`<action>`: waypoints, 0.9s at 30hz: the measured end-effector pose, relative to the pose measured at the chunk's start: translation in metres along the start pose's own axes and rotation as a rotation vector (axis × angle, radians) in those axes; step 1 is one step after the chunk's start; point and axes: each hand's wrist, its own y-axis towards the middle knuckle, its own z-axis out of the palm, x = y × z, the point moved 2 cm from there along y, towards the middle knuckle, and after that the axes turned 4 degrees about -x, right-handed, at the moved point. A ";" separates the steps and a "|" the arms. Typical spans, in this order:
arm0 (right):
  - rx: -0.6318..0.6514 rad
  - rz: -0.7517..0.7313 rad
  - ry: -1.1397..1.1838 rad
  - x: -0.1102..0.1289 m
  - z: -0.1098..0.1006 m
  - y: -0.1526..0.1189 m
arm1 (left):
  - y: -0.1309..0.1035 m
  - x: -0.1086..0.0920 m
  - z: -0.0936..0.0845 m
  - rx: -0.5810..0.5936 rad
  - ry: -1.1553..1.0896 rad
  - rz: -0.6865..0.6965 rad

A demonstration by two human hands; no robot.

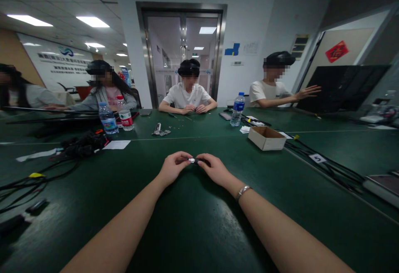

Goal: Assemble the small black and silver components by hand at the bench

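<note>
Between my two hands, just above the green table (193, 219), is a small silver-and-black piece (192, 161), too small in view to tell its kind. My left hand (172, 167) pinches its shiny silver end between thumb and fingertips. On the dark end, my right hand (215, 168) has its thumb and fingers closed. A metal bracelet (243, 193) circles my right wrist. Farther up the table lies a little heap of silver metal parts (160, 130), apart from both hands.
An open cardboard box (267, 139) stands to the right, beside black cables (330, 167). Water bottles (237, 110) stand farther back. Tangled black gear (84, 143) lies on the left. Across the table a person (187, 94) handles something small; other people sit on both sides.
</note>
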 end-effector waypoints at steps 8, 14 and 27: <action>-0.028 -0.038 -0.028 -0.004 0.000 -0.002 | 0.002 0.001 0.000 -0.039 0.159 -0.037; -0.056 -0.090 -0.004 0.001 0.000 -0.003 | 0.002 0.000 0.000 -0.055 0.258 -0.078; -0.109 -0.081 0.020 0.001 0.003 -0.003 | 0.004 0.007 -0.002 -0.054 0.180 -0.055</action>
